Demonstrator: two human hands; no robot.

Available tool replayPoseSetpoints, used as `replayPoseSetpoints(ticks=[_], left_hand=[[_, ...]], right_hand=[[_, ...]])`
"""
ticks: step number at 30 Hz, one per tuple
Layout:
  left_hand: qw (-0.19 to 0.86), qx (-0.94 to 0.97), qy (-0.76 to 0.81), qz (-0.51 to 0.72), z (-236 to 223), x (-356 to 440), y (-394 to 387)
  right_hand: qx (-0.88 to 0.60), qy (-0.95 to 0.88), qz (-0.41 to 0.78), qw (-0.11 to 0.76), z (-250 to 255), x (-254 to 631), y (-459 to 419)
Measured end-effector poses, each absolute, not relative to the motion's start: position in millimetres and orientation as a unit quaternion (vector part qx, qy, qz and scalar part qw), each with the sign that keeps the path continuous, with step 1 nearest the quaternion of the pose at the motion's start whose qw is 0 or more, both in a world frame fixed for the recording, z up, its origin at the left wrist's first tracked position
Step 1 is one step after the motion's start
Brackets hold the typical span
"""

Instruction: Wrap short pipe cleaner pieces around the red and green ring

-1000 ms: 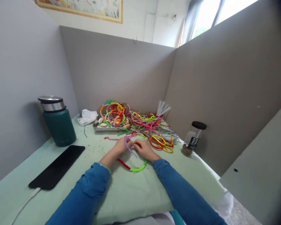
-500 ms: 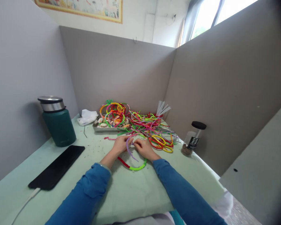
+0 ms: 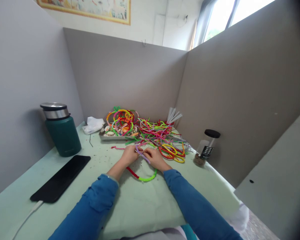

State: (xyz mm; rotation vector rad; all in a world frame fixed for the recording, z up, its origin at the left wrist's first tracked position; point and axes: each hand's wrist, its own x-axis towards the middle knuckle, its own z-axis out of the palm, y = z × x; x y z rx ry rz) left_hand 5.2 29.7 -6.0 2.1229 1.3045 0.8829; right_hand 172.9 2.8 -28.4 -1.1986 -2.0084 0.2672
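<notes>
Between my two hands is a purple pipe cleaner (image 3: 143,155), its loose end slanting down to the right. My left hand (image 3: 129,155) has its fingers closed on it from the left. From the right, my right hand (image 3: 155,158) pinches at the same spot, with its fingertips partly hidden. Below the hands curves a red and green pipe-cleaner ring (image 3: 147,180); its upper part disappears behind the fingers. Just beyond lie scissors with yellow and red handles (image 3: 170,152) and a pink pipe cleaner (image 3: 118,148).
A metal tray (image 3: 115,137) holds shells and colourful rings. Beside it lies a heap of pipe cleaners (image 3: 157,130), with clear sticks (image 3: 173,116) behind. A green bottle (image 3: 62,133) and a black phone (image 3: 61,178) stand left, a black-lidded jar (image 3: 206,148) right. Grey partitions (image 3: 125,73) surround the table.
The loose end of the purple pipe cleaner has swung up and to the right, towards my right hand. My hands have stayed almost in place.
</notes>
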Motion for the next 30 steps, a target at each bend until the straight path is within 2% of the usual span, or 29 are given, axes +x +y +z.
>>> replayPoseSetpoints(ticks=[9,17,30], left_hand=[[0.170,0.822,0.476,0.262,-4.7,5.7,28.9],[0.141,0.807,0.496,0.289,-6.4,7.3,28.0],[0.102,0.842,0.466,0.253,-0.6,7.4,21.5]], right_hand=[[-0.484,-0.785,0.108,0.371,-29.0,172.0,2.2],[-0.482,-0.784,0.101,0.379,-28.0,171.8,1.6],[-0.482,-0.781,0.102,0.383,-31.2,172.1,4.4]])
